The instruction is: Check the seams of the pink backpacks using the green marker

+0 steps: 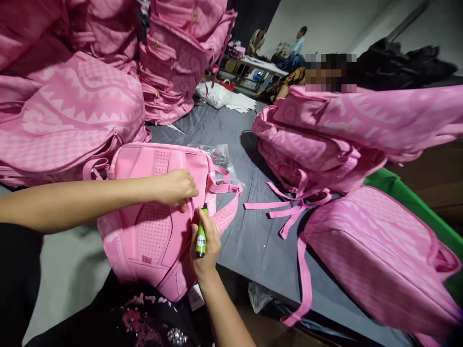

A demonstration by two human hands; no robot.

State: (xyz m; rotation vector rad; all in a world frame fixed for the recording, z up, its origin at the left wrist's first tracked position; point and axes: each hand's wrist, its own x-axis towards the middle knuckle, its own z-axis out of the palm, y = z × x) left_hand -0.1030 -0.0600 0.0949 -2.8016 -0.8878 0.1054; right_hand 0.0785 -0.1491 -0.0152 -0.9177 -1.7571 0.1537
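A pink backpack [125, 193] lies with its padded back panel up, partly over the table's near edge and against my body. My left hand [177, 188] is closed on the right part of that panel, its fingers curled down; the exact bit of material in them is hidden. In my right hand [208, 246] is a lime-green marker [201, 238] with black ends and a pale label. It stands nearly upright, its narrow end up, beside the bag's right edge. A perforated shoulder strap [227, 212] loops out on that side.
Large pink backpacks [72, 111] crowd the left, with a tall stack [173, 67] behind. More pink bags [307, 144] stand at right, straps trailing over the grey table [249, 241]. A clear plastic bag [220, 156] lies behind mine. A green bin [408, 202] and several people are farther off.
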